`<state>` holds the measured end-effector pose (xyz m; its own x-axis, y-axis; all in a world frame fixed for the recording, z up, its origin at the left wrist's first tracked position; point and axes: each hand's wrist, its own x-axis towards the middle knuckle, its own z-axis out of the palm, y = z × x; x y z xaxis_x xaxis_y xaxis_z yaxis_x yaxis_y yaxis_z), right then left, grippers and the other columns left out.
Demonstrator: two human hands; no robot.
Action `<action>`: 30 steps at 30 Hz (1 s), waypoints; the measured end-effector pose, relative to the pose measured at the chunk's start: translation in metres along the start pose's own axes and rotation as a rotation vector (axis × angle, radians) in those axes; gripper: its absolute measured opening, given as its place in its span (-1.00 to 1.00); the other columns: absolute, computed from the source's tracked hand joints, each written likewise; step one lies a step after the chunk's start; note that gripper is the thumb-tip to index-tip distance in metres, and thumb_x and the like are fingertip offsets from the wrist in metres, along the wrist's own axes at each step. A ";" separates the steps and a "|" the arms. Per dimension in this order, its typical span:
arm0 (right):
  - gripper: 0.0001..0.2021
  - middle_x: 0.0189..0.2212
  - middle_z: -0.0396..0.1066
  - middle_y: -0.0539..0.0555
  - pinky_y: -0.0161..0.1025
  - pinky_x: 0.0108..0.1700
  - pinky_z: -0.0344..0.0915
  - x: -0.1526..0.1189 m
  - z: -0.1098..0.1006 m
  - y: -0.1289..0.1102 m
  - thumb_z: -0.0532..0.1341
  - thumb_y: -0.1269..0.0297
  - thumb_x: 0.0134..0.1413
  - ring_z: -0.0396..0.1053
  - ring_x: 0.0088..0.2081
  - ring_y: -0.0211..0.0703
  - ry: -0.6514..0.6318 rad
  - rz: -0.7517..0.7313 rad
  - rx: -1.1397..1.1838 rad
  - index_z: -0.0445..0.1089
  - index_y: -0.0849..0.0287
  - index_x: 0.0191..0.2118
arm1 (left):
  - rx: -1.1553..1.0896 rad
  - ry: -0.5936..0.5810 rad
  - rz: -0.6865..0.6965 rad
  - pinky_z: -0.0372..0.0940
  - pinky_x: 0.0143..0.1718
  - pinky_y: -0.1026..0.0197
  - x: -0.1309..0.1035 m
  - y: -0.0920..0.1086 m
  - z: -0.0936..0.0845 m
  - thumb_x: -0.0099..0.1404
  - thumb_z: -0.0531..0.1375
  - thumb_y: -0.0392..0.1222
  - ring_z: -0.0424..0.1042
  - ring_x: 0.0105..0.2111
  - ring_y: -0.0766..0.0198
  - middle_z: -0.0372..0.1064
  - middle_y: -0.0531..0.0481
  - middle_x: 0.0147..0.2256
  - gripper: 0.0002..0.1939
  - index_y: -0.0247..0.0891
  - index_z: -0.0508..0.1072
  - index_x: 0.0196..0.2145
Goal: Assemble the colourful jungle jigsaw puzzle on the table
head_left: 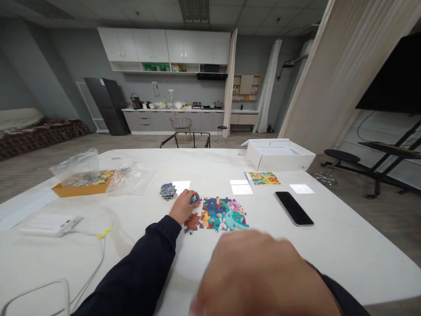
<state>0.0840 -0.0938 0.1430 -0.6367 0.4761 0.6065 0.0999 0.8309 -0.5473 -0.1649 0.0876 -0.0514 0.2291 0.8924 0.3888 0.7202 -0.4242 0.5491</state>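
Note:
A partly joined jigsaw puzzle [215,215] with colourful cartoon animals lies flat on the white table [256,215]. At its upper left corner my left hand [184,206] grips a dark blue puzzle piece [195,199] between thumb and fingers, close to the joined part. Just beyond that hand sits a small pile of puzzle pieces [168,191]. My right hand [263,274] looms blurred and large, close to the camera, over the near side of the puzzle. Its knuckles look bent, but the fingers are hidden, so I cannot see whether it holds anything.
An orange tray [82,189] of pieces and clear plastic bags stands at left. Nearer lie a white device [49,224] and a cable [103,245]. On the right are a phone [294,208], a picture card [263,177] and an open white box [279,156].

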 end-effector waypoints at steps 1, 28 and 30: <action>-0.67 -0.09 0.59 -0.01 -0.05 -0.05 0.54 -0.002 -0.007 0.026 0.12 -0.03 0.31 0.54 -0.07 -0.02 0.046 0.066 -0.030 0.50 -0.20 0.06 | -0.039 0.017 -0.017 0.34 0.03 0.05 0.000 0.001 0.001 0.25 0.30 -0.27 0.43 -0.10 0.10 0.36 -0.08 -0.13 -0.72 -0.20 0.50 -0.06; -0.37 0.14 0.42 0.26 0.15 0.29 0.22 -0.096 -0.009 0.248 0.39 -0.05 0.07 0.32 0.21 0.21 0.126 0.605 -0.446 0.41 0.14 0.20 | -0.193 -0.637 -0.223 0.33 -0.29 0.20 -0.023 0.032 -0.078 -0.06 0.41 -0.20 0.49 -0.30 0.12 0.55 -0.01 -0.26 -0.55 -0.17 0.64 -0.13; -0.44 0.11 0.43 0.28 0.18 0.27 0.22 -0.096 -0.010 0.248 0.38 -0.06 0.09 0.32 0.20 0.23 0.152 0.608 -0.510 0.46 0.15 0.13 | -0.211 -0.603 -0.209 0.34 -0.32 0.20 -0.031 0.031 -0.075 -0.11 0.44 -0.17 0.49 -0.31 0.11 0.56 -0.02 -0.26 -0.53 -0.16 0.64 -0.15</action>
<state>0.1775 0.0696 -0.0450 -0.2515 0.8904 0.3794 0.7550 0.4257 -0.4988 -0.1984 0.0354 0.0090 0.4682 0.8632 -0.1890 0.6600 -0.1995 0.7243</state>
